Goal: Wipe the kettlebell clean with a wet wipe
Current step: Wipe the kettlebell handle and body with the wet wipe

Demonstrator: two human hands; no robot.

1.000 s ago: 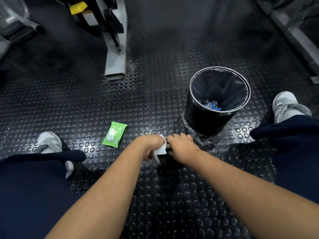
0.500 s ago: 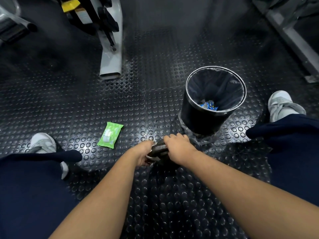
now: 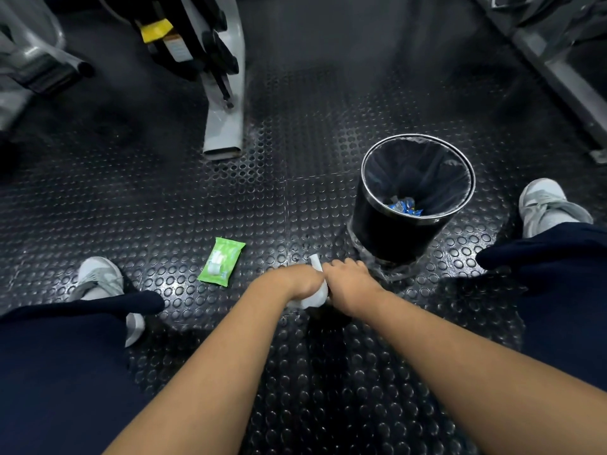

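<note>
A black kettlebell [image 3: 330, 315] stands on the studded rubber floor between my legs, almost wholly hidden under both hands. My left hand [image 3: 295, 282] grips a crumpled white wet wipe [image 3: 313, 297] and presses it against the kettlebell's top. My right hand [image 3: 349, 285] curls over the kettlebell from the right, its fingers bent round the handle, which I cannot see directly. The two hands touch each other at the wipe.
A green pack of wet wipes [image 3: 221, 266] lies on the floor left of my hands. A black bin [image 3: 394, 234] with a liner and blue wrappers stands just right of them. Grey machine legs [image 3: 225, 126] are farther back. My shoes [image 3: 98, 280] flank the spot.
Half a second ago the wipe was tucked out of sight and the dark handle showed; now the white wipe shows again between my hands, over the handle. My right hand kept its hold.
</note>
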